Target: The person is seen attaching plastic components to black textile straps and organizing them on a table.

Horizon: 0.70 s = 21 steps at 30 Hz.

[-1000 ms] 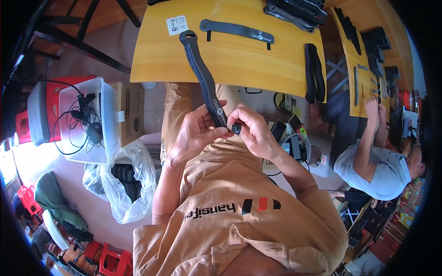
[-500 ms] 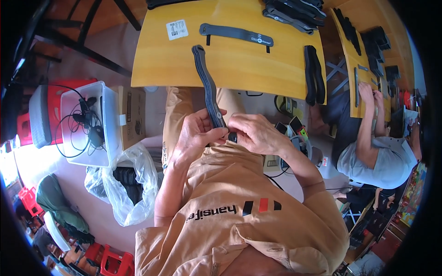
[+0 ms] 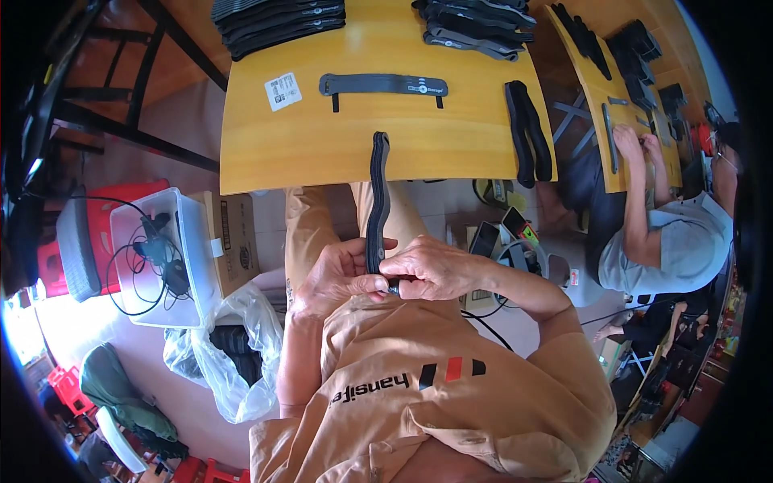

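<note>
A long dark grey strap bundle (image 3: 378, 193), layered along its edge, stands out from my hands toward the table. My left hand (image 3: 340, 272) is closed around its near end, with the thumb along the bottom. My right hand (image 3: 435, 270) pinches the same end from the right side. A small black piece shows between the fingertips; its exact shape is mostly hidden. Beyond, on the yellow table (image 3: 322, 153), lies a flat grey strap (image 3: 374, 84) with white printing and two short black tabs below it.
Stacks of dark straps (image 3: 278, 28) (image 3: 475, 32) sit at the far side, beside a white label (image 3: 281, 92) and black strips (image 3: 527, 133). Left are a clear bin (image 3: 165, 266) of cables, a carton (image 3: 229, 241) and a plastic bag (image 3: 241, 394). A co-worker (image 3: 656, 241) sits right.
The strap bundle has swung from a leftward lean to nearly straight ahead, and both hands sit slightly lower in view. More of the table's far stacks now shows. Both hands keep their grip.
</note>
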Motion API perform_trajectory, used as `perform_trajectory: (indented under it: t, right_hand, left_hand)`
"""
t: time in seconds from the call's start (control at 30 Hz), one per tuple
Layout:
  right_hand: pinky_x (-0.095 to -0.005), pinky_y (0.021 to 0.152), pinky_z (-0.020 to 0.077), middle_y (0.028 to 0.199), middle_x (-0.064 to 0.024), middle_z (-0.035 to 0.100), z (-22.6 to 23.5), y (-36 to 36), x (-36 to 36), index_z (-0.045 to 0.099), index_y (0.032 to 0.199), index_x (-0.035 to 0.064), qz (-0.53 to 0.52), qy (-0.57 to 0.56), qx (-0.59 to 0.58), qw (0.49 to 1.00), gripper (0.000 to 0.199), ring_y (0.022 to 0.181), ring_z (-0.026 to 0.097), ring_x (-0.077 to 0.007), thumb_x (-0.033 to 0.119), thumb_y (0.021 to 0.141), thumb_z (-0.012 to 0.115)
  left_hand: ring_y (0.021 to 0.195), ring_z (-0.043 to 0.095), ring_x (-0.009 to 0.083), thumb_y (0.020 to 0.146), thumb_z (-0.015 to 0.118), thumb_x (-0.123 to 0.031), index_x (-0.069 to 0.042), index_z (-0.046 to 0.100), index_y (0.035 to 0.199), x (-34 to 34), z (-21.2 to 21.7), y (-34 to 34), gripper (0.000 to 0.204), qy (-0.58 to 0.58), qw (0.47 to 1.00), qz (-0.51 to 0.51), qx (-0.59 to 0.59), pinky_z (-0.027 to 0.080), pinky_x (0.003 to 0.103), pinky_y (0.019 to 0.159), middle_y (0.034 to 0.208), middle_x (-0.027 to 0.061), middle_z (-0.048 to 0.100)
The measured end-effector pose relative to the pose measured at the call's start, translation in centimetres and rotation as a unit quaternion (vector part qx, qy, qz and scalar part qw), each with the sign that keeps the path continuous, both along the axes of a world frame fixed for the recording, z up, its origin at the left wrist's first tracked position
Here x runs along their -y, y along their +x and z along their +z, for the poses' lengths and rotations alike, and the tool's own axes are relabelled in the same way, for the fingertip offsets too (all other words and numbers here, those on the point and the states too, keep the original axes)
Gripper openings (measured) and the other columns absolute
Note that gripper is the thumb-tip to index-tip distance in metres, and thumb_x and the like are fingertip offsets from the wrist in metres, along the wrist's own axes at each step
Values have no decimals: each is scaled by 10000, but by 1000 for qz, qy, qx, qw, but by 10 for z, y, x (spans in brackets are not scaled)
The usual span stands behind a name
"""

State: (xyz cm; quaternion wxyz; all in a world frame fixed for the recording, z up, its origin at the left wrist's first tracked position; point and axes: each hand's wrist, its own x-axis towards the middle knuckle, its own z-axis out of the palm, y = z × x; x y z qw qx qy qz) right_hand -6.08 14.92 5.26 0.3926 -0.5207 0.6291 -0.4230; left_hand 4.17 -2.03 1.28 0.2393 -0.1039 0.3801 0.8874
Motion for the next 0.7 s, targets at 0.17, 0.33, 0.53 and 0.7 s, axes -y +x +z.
perform_trajectory:
  t: [0.17, 0.33, 0.53, 0.7]
  right_hand:
    - [-340, 484, 388, 581, -124, 505, -4, 12, -7, 476, 696, 0, -50, -12, 40, 998, 76, 498, 515, -265, 60, 670, 514]
    - [-230, 431, 467, 558, -32, 510, -11, 23, -15, 565, 701, -8, -124, 112, 444, 880, 157, 471, 540, -85, 85, 802, 486]
    - [-267, 453, 530, 548, -30, 497, -25, 23, -17, 538, 720, -11, -140, 45, 611, 778, 189, 460, 540, -96, 105, 852, 468]
    - [-232, 442, 426, 594, -40, 526, -3, 1, -15, 525, 704, -8, -189, 94, 305, 929, 150, 462, 508, -101, 48, 794, 419]
  left_hand:
    - [784, 628, 126, 720, 723, -21, 55, 448, 1231, 0, 5, -2, 585, 12, 999, -33, -7, 549, 239, 671, 902, 93, 640]
    - [736, 631, 126, 706, 729, -5, 59, 452, 1223, -1, 4, 0, 590, 48, 997, -62, 1, 545, 235, 662, 889, 92, 644]
    - [720, 627, 132, 718, 690, 5, 54, 468, 1202, -7, 4, 7, 535, 94, 995, -29, 20, 535, 235, 646, 906, 99, 639]
    - [748, 613, 127, 766, 584, 13, 51, 489, 1136, -10, 8, -1, 384, -5, 998, 46, 41, 518, 225, 648, 885, 96, 617]
